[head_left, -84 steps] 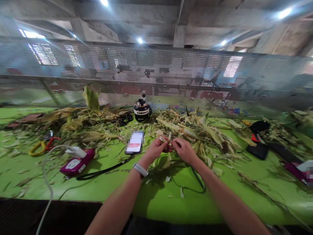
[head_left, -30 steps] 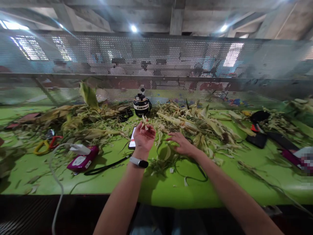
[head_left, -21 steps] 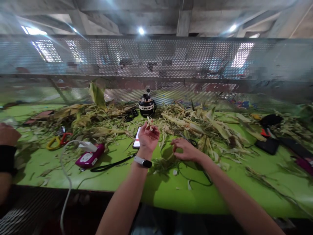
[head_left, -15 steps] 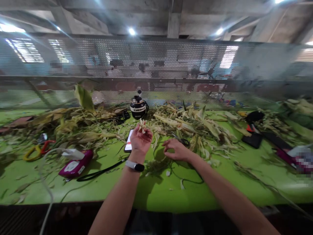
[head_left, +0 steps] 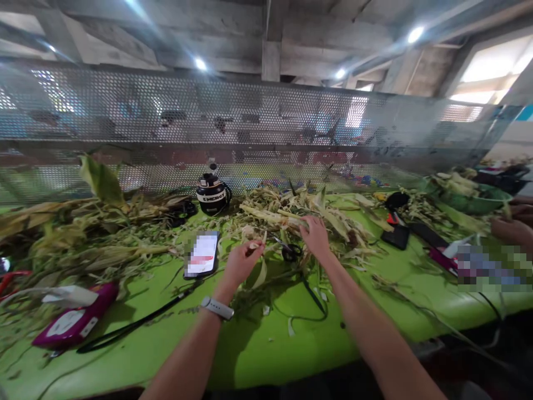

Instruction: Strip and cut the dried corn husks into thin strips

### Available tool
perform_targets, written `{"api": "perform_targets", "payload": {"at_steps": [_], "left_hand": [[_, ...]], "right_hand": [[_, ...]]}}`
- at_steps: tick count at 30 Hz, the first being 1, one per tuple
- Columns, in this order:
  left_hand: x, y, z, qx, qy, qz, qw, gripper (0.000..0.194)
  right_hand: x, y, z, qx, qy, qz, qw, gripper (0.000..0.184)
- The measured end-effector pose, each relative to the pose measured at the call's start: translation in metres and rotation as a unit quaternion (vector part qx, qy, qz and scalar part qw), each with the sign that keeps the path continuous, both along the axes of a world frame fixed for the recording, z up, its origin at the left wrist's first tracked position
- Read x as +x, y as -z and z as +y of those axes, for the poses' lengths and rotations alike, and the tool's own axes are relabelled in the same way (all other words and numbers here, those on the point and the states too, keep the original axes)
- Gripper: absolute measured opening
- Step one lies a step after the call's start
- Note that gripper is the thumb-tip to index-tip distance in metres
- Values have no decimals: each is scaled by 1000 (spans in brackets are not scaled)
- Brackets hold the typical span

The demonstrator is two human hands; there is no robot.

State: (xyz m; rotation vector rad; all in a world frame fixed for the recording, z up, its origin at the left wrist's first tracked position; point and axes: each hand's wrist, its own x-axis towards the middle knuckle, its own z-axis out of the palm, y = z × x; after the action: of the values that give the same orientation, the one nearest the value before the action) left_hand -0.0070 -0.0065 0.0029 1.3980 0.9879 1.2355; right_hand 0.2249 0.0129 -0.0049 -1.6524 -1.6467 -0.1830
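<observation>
Both my hands at the corn husk pile on the green table

My left hand (head_left: 240,262) pinches a small pale husk piece (head_left: 254,245) between its fingertips, with a phone (head_left: 202,255) lying face-up just to its left. My right hand (head_left: 316,236) lies flat and spread on the corn husk pile (head_left: 291,214), black scissors (head_left: 289,251) just beside it. On the green table (head_left: 258,344) I also see a black jug (head_left: 212,194) by the perforated metal screen (head_left: 250,116) and a magenta device (head_left: 75,319) near the left edge.

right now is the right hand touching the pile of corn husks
Touching. The head view shows the right hand laid flat on the corn husks, fingers spread among the leaves with no gap visible.
</observation>
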Motion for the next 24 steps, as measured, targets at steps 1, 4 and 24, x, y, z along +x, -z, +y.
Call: {"api": "perform_targets", "payload": {"at_steps": [1,4,24], "left_hand": [[0,2,0,46,2,27,999,11],[0,4,-2,137,7,130,982,15],[22,-17,6,-85,26,54,995,25]], "right_hand": [[4,2,1,-18,33,5,999,24],[7,2,1,-99,99,14,990,24],[5,-14,1,8,70,63,996,20]]}}
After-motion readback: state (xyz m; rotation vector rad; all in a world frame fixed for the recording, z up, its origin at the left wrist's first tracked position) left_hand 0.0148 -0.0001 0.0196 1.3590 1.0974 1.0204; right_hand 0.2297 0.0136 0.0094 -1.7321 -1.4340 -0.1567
